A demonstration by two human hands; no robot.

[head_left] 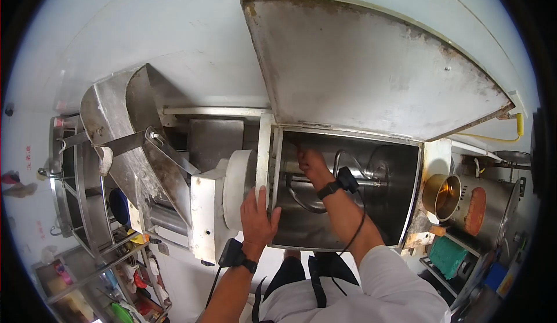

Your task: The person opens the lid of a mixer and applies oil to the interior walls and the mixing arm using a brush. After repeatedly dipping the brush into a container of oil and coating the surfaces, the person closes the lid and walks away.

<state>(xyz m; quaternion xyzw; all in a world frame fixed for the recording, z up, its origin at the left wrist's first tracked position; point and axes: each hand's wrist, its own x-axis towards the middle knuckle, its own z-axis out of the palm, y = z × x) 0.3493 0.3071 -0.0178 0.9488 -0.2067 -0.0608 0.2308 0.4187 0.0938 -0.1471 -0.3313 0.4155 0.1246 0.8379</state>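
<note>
A steel dough mixer tub (377, 230) stands in front of me with its large metal lid (371, 62) raised. Inside it runs a bent mixing bar (299, 198) on a shaft. My right hand (313, 165) reaches into the tub near its left wall, fingers curled; what they hold, if anything, is too small to make out. My left hand (258, 218) lies flat with fingers apart against the white frame post (264, 166) at the tub's left side. Both wrists wear dark straps with small black boxes and cables.
Left of the tub stands a white machine housing (209, 213) beside a roller machine with a curved steel chute (130, 131). A metal pot (442, 197) stands close on the right, above a green basket (447, 256). Cluttered shelves (116, 282) are at lower left.
</note>
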